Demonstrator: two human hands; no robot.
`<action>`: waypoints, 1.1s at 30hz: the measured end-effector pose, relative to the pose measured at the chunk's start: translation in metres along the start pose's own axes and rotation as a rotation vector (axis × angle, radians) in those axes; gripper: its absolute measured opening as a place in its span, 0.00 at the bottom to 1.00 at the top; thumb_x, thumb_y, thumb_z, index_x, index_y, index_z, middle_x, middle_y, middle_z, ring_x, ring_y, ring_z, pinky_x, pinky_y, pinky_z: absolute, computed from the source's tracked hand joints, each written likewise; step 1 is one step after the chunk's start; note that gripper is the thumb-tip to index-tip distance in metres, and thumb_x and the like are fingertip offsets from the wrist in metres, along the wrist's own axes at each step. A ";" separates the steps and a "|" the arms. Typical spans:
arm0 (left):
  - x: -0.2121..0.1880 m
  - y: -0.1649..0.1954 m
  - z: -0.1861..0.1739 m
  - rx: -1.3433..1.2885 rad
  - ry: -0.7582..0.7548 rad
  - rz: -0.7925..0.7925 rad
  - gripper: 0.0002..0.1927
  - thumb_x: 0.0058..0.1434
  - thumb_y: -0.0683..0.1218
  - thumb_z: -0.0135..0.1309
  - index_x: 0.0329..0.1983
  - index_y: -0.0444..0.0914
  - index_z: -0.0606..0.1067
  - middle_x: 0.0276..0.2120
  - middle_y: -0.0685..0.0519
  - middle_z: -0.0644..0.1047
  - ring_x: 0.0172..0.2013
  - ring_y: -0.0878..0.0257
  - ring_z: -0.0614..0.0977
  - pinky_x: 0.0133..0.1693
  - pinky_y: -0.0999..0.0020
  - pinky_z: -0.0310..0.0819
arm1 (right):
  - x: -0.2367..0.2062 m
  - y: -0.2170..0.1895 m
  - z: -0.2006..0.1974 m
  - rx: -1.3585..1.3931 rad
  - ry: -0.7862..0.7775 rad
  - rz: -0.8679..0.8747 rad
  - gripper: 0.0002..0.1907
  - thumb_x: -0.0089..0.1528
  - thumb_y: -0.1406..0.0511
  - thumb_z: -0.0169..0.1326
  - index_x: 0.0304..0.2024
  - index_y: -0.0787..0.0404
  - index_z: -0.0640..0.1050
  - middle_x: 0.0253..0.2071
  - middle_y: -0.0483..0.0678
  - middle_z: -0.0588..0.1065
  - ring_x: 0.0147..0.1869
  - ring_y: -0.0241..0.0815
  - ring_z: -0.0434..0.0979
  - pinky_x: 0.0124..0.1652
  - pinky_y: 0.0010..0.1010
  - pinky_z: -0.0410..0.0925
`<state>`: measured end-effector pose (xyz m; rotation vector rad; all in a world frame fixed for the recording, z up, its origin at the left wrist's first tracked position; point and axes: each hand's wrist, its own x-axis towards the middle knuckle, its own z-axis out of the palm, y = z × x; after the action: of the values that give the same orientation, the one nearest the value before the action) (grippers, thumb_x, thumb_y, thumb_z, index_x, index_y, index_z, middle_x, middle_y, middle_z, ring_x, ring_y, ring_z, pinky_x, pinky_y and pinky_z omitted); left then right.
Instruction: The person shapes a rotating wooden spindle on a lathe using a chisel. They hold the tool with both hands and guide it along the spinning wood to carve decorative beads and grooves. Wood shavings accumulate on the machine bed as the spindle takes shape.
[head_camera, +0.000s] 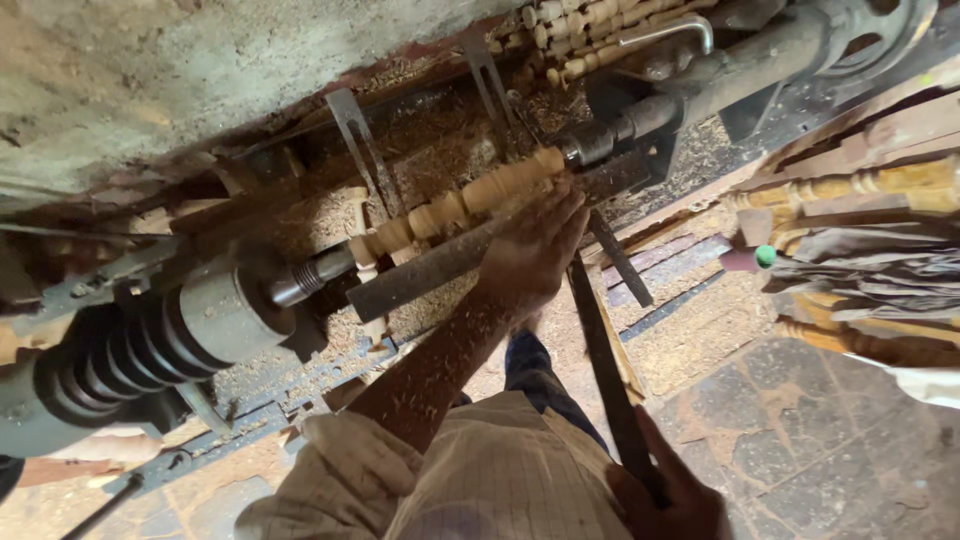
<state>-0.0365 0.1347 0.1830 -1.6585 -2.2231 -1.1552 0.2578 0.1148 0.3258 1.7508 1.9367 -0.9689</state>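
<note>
A wooden spindle is spinning or sitting between the lathe's headstock in the lower left of the frame and the tailstock in the upper right, running diagonally across the centre. The left hand is lying spread over the tool rest, fingers touching the spindle's upper end. The right hand, at the bottom edge, is gripping the handle of a long chisel whose blade is reaching up under the left hand. This is looking like the shaping step, with the tool being steadied against the work; going further calls for firm contact on the rest. Sawdust is lying thick around the bed. A stack of finished turned pieces is crowding the right side, while the tiled floor at lower right is offering open room
</note>
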 end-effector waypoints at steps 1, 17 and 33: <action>-0.003 0.000 -0.001 -0.012 -0.011 0.014 0.16 0.71 0.43 0.54 0.60 0.36 0.77 0.64 0.45 0.75 0.67 0.52 0.73 0.69 0.58 0.68 | -0.011 -0.006 0.006 0.028 0.036 -0.020 0.42 0.55 0.58 0.69 0.73 0.43 0.70 0.33 0.55 0.84 0.34 0.37 0.88 0.40 0.30 0.77; -0.023 0.027 -0.024 0.054 0.208 -0.167 0.08 0.75 0.41 0.55 0.54 0.43 0.79 0.55 0.49 0.81 0.63 0.56 0.80 0.60 0.63 0.82 | 0.084 0.010 -0.133 -0.108 -0.215 -0.250 0.45 0.50 0.62 0.71 0.70 0.35 0.71 0.21 0.43 0.79 0.24 0.31 0.72 0.29 0.28 0.70; -0.009 0.021 -0.025 0.161 0.048 -0.068 0.21 0.67 0.46 0.53 0.62 0.34 0.74 0.59 0.42 0.78 0.61 0.51 0.79 0.63 0.55 0.73 | 0.141 0.037 -0.152 -0.274 -0.179 -0.363 0.40 0.51 0.57 0.72 0.66 0.38 0.74 0.37 0.48 0.85 0.37 0.35 0.87 0.43 0.32 0.76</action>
<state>-0.0233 0.1138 0.2062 -1.4892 -2.2913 -0.9904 0.2967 0.3211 0.3295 1.1489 2.1881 -0.8860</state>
